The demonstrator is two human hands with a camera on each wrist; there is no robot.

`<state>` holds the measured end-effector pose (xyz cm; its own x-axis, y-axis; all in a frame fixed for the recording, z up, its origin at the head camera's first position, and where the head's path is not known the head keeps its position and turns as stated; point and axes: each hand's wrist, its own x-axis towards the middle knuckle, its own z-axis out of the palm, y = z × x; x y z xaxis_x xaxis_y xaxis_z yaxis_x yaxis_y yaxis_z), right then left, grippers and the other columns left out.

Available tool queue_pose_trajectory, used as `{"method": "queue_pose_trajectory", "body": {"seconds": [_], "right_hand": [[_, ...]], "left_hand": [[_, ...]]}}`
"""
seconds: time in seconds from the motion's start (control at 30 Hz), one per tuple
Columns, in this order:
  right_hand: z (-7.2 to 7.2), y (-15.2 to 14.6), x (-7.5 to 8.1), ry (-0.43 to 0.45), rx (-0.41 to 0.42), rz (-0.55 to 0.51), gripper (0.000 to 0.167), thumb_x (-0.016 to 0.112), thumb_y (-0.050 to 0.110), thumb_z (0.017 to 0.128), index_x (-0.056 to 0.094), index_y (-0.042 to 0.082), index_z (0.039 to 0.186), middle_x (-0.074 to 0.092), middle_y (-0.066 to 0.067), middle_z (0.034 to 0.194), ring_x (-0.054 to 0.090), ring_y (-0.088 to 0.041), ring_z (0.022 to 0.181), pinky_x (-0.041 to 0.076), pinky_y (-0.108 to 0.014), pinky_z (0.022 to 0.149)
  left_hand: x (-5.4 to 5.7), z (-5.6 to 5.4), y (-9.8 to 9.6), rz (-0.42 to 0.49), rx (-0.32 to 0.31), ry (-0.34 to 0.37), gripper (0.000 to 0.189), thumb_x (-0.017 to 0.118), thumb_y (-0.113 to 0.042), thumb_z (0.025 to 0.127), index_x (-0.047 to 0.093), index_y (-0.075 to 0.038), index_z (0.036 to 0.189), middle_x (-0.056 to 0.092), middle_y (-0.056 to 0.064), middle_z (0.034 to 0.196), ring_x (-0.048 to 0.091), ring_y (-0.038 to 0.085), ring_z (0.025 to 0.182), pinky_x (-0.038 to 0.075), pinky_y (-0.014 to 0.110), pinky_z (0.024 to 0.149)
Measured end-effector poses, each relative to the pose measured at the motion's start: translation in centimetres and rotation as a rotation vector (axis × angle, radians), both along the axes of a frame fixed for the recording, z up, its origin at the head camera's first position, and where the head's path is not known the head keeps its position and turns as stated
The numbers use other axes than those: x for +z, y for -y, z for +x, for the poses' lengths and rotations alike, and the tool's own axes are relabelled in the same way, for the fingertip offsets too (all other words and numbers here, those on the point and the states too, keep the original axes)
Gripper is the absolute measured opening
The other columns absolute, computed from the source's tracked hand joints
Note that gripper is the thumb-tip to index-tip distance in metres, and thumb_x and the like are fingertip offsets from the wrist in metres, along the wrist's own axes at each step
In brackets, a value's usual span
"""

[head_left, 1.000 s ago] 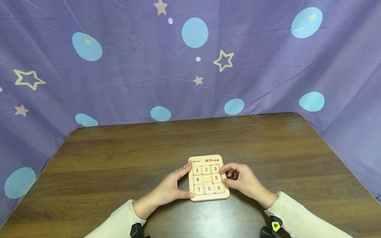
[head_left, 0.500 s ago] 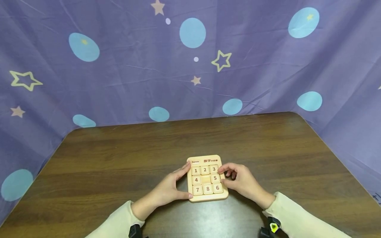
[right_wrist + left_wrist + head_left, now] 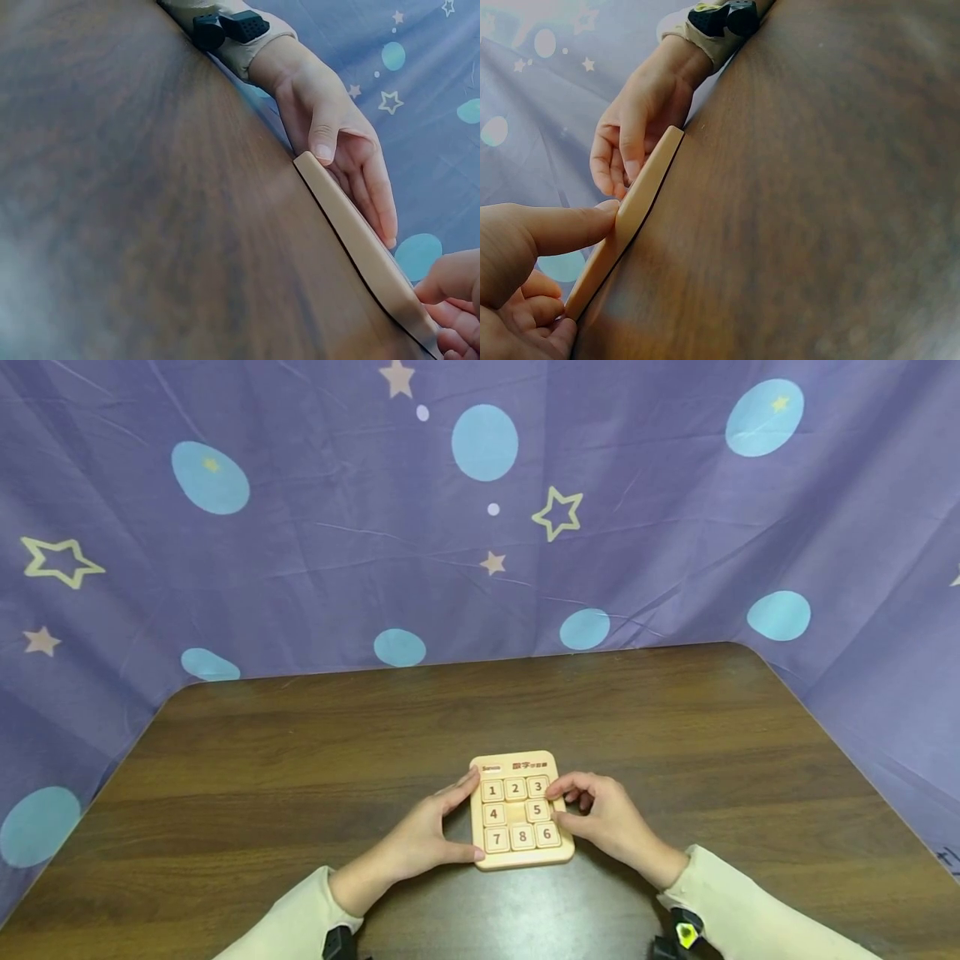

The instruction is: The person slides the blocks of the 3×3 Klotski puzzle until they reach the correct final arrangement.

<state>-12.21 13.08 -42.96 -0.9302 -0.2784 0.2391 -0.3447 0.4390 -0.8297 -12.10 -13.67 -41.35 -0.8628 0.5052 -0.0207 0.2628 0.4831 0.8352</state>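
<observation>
A pale yellow number slide puzzle (image 3: 525, 860) lies flat on the table, seen from above in the head view and edge-on in both wrist views. Its tiles read 1 2 3 on top, 4 and 5 in the middle row, and 7 8 6 below; the centre cell has no tile. My left hand (image 3: 422, 837) grips the puzzle's left side, thumb at the near corner and fingers near the far one. At the right rim is my right hand (image 3: 611, 814), its thumb tip by the 5 tile (image 3: 537, 811) and its index finger beside the 3 tile (image 3: 537, 787).
A dark wood-grain table (image 3: 315, 760) extends around the puzzle on all sides. Behind it hangs a purple cloth (image 3: 337, 552) printed with stars and blue dots. Black wrist devices (image 3: 678, 935) sit on the light sleeves.
The 5 tile has slid slightly left towards the centre cell, and my right thumb has moved left with it. My left hand keeps its hold on the puzzle. The head view has shifted a little.
</observation>
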Motion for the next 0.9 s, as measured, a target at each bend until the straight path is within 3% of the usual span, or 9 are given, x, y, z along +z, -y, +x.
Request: {"method": "queue_pose_trajectory", "body": {"seconds": [0.17, 0.9], "right_hand": [[-0.1, 0.2, -0.1, -0.031, -0.006, 0.021, 0.02, 0.075, 0.002, 0.07, 0.07, 0.013, 0.087, 0.062, 0.006, 0.078, 0.05, -0.008, 0.072, 0.043, -0.022, 0.063], [-0.2, 1.1, -0.1, -0.002, 0.014, 0.027, 0.02, 0.076, 0.003, 0.07, 0.071, 0.012, 0.088, 0.06, 0.004, 0.074, 0.046, -0.006, 0.065, 0.041, -0.021, 0.056]], "left_hand": [[-0.1, 0.0, 0.1, 0.0, -0.001, -0.008, 0.094, 0.083, -0.015, 0.067, 0.033, 0.003, 0.143, 0.026, 0.01, 0.153, 0.023, 0.026, 0.141, 0.017, 0.047, 0.113], [-0.2, 0.0, 0.0, 0.016, 0.0, 0.006, 0.093, 0.083, -0.014, 0.067, 0.033, 0.002, 0.143, 0.026, 0.01, 0.153, 0.023, 0.028, 0.141, 0.015, 0.049, 0.113]]}}
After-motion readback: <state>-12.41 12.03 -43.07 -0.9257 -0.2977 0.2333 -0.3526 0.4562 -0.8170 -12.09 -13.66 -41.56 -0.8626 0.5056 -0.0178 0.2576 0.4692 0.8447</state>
